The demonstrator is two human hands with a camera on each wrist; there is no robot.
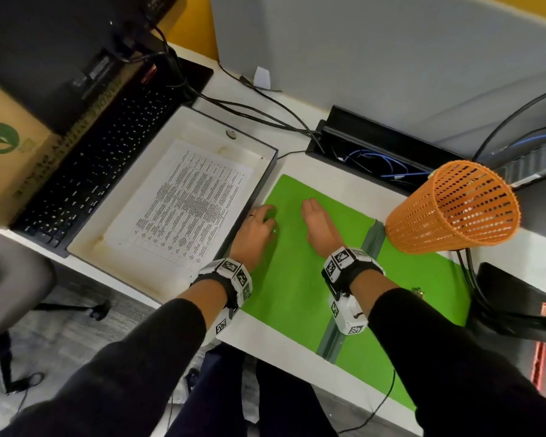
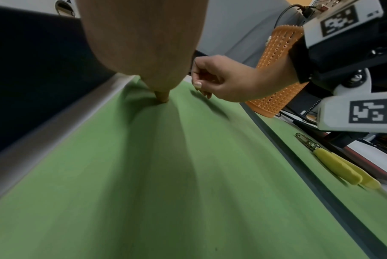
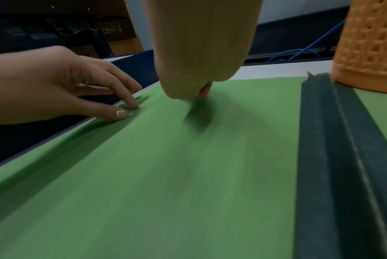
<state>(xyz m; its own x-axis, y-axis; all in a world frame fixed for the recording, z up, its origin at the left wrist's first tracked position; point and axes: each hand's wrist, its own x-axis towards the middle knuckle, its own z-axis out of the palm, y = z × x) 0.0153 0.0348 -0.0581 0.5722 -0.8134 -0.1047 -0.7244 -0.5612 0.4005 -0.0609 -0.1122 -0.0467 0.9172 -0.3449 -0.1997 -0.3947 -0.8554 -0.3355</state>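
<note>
Closest to the camera: two black sleeves, two wrists, each with a tagged camera block strapped on. Then the two hands, both down on one green folder [image 1: 297, 294] that lies open flat on the white desk [image 1: 265, 339] (one dark spine [image 1: 331, 339] runs down it, to the right of both hands).

The left hand [image 1: 257, 230] sits right at the folder's left edge. Its fingers are spread loose, with the index fingertip [image 3: 133, 106] and thumb pressing on the green and gripping nothing. The right hand [image 1: 319, 225] is near it, further in on the same panel. Its fingers are curled in together, tips [image 3: 204, 92] touching the sheet, and I can't see anything in them.

On the folder's right half there's one yellow-handled tool [image 2: 338, 166]. Past the spine's far end lies one orange mesh basket [image 1: 448, 209], tipped on its side. Left of the folder is one white tray [image 1: 202, 121] with one printed sheet [image 1: 189, 203] in it, then one black keyboard [image 1: 98, 175] and one cardboard box [image 1: 0, 152] further left.
</note>
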